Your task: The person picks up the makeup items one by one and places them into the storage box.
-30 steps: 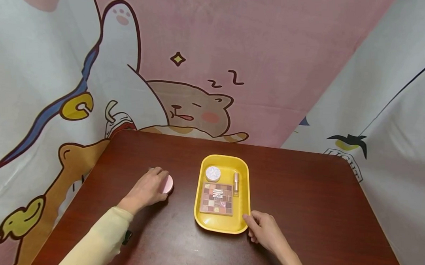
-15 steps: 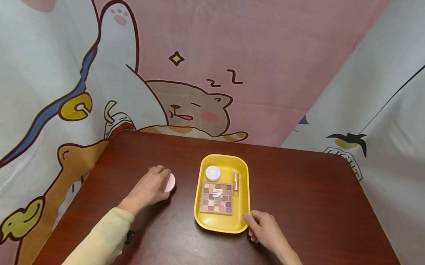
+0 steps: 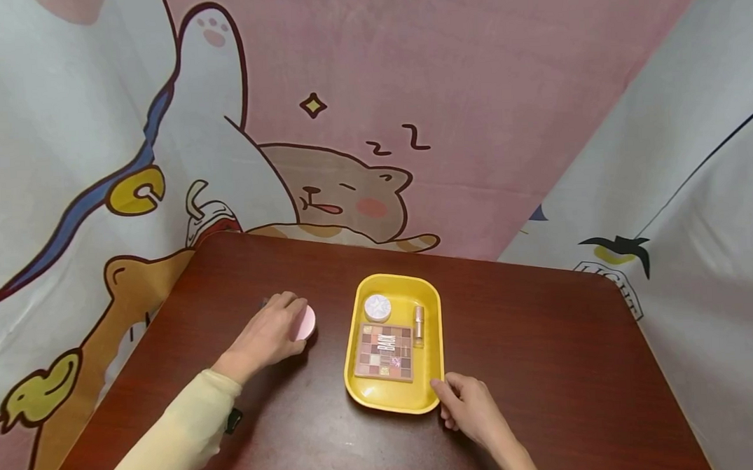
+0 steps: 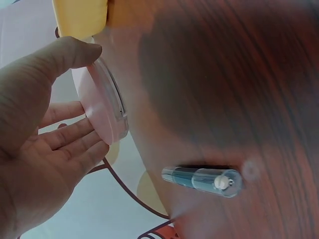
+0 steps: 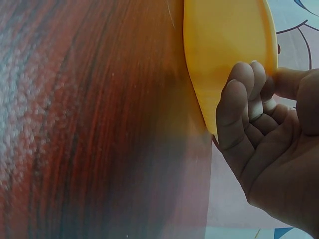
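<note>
While the right grip pinches the yellow tray at its near-right corner, the left grip clasps the round pink compact by its edge, left of the tray; probably light, stiff, slick and crack-prone, it suits a rim hold.

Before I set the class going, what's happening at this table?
A person's left hand holds a round pink case, beside a yellow tray. The right hand grips the tray's near right corner. In the tray lie a palette, a round white case and a slim tube. A dark tube lies on the table.
</note>
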The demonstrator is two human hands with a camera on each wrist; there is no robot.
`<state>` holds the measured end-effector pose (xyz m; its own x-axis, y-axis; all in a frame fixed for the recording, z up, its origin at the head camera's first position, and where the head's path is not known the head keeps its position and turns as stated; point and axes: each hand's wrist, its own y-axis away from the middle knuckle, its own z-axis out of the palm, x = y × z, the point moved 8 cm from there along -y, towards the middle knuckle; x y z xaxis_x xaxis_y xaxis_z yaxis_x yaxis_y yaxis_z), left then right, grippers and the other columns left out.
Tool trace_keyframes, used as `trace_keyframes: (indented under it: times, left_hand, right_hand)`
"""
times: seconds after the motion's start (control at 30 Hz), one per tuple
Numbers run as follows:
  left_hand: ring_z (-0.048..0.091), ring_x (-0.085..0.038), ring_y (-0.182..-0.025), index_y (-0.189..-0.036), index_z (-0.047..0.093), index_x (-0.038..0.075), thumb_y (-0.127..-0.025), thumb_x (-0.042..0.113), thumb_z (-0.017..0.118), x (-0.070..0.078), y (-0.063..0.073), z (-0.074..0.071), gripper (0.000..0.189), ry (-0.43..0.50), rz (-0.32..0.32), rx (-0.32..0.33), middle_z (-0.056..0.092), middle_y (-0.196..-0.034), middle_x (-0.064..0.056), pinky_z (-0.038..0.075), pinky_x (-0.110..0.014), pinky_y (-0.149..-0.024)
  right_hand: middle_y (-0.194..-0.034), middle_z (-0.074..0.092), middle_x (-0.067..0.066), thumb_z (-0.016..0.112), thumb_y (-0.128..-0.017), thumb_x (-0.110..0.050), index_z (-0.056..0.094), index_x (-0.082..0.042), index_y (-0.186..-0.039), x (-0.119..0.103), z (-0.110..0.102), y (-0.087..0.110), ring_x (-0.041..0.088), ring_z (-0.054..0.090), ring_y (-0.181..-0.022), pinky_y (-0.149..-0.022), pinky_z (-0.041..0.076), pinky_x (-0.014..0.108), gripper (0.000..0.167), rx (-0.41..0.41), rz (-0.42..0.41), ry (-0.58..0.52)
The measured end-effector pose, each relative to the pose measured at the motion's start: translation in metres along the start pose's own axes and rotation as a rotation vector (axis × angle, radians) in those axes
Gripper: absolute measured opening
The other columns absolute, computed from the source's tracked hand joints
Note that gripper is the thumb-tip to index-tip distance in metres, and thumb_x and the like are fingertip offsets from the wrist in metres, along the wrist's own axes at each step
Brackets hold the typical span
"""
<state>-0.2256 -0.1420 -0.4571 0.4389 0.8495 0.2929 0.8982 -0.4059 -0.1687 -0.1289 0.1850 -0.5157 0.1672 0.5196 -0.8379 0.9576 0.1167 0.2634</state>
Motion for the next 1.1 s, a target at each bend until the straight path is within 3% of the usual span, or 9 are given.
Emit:
trace_keyframes:
  times: [0.33, 0.87, 1.1]
  left_hand:
    - [0.058, -0.032, -0.104, -0.125, 0.065, -0.004, -0.068, 0.021, 0.092, 0.01, -0.002, -0.01, 0.068, 0.004, 0.044, 0.066, 0.062, -0.116, -0.017, 0.054, -0.044, -0.087]
    - [0.057, -0.032, -0.11, -0.131, 0.064, -0.003, -0.072, 0.028, 0.093, 0.024, -0.006, -0.016, 0.072, 0.045, -0.003, 0.078, 0.062, -0.12, -0.017, 0.055, -0.045, -0.09]
    - [0.055, -0.03, -0.112, -0.133, 0.063, 0.0, -0.074, 0.03, 0.092, 0.031, -0.009, -0.015, 0.072, 0.071, -0.023, 0.053, 0.061, -0.122, -0.016, 0.056, -0.042, -0.09]
  right_hand:
    - [-0.06, 0.056, 0.002, 0.062, -0.104, -0.032, 0.056, -0.006, -0.076, 0.0, 0.0, 0.0, 0.015, 0.057, -0.051, -0.046, 0.049, 0.026, 0.038, 0.005, 0.006, 0.0]
    - [-0.06, 0.056, 0.001, 0.062, -0.104, -0.032, 0.056, -0.006, -0.077, 0.0, 0.0, 0.0, 0.016, 0.057, -0.051, -0.046, 0.05, 0.026, 0.038, 0.006, 0.01, 0.008]
    - [-0.06, 0.056, 0.001, 0.062, -0.104, -0.03, 0.056, -0.007, -0.077, 0.0, 0.0, 0.0, 0.015, 0.057, -0.051, -0.046, 0.049, 0.026, 0.037, 0.006, 0.0, 0.013]
